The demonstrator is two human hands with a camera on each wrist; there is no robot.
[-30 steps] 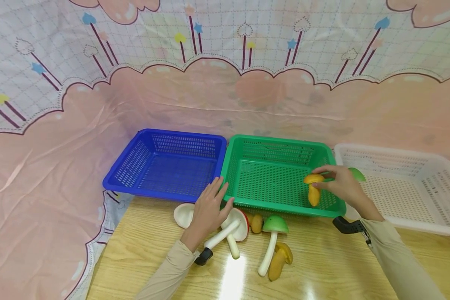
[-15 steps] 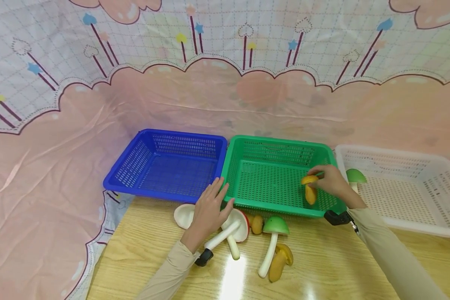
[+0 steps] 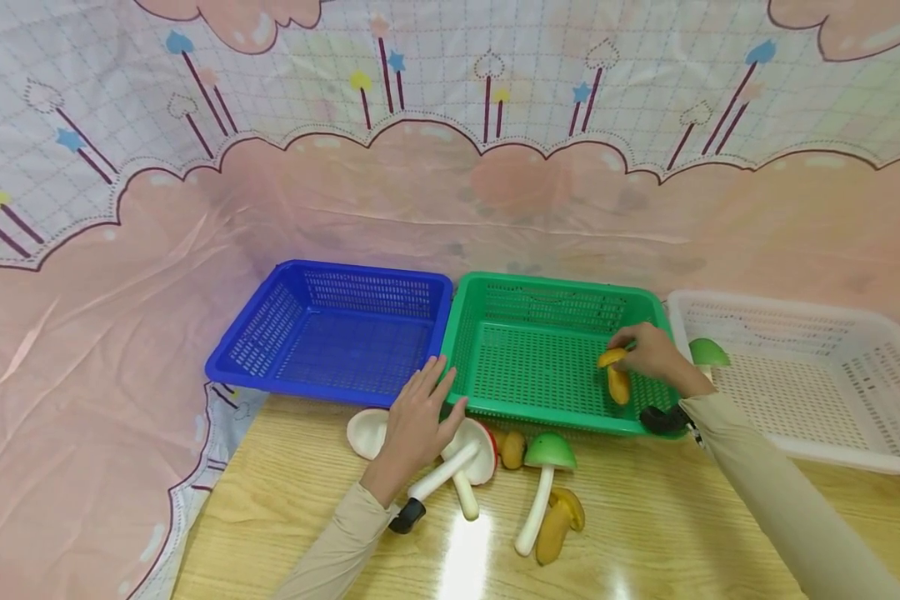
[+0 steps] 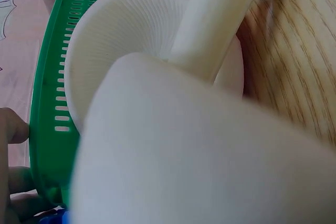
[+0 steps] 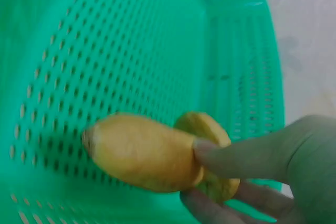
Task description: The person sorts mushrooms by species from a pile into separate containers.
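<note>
My right hand (image 3: pixel 648 354) pinches a small yellow mushroom (image 3: pixel 617 375) by its cap, low inside the green basket (image 3: pixel 495 404) near its right wall. The right wrist view shows that yellow mushroom (image 5: pixel 152 153) between thumb and fingers (image 5: pixel 247 156) just above the green mesh (image 5: pixel 105 51). My left hand (image 3: pixel 420 412) lies flat with straight fingers against the green basket's front left corner, over a red-and-white mushroom (image 3: pixel 474 454). In the left wrist view its white gills and stem (image 4: pixel 157 30) fill the frame beside the green rim (image 4: pixel 47 129).
A blue basket (image 3: pixel 232 367) stands left of the green one, a white basket (image 3: pixel 832 454) right, with a green-capped mushroom (image 3: pixel 708 352) at its left edge. On the wooden table (image 3: pixel 285 517) lie a white mushroom cap (image 3: pixel 365 432), a green-capped mushroom (image 3: pixel 546 454) and yellow mushrooms (image 3: pixel 562 521). Pink cloth behind.
My right hand has carried the yellow mushroom leftward and down, deeper into the green basket. The left hand has stayed in place.
</note>
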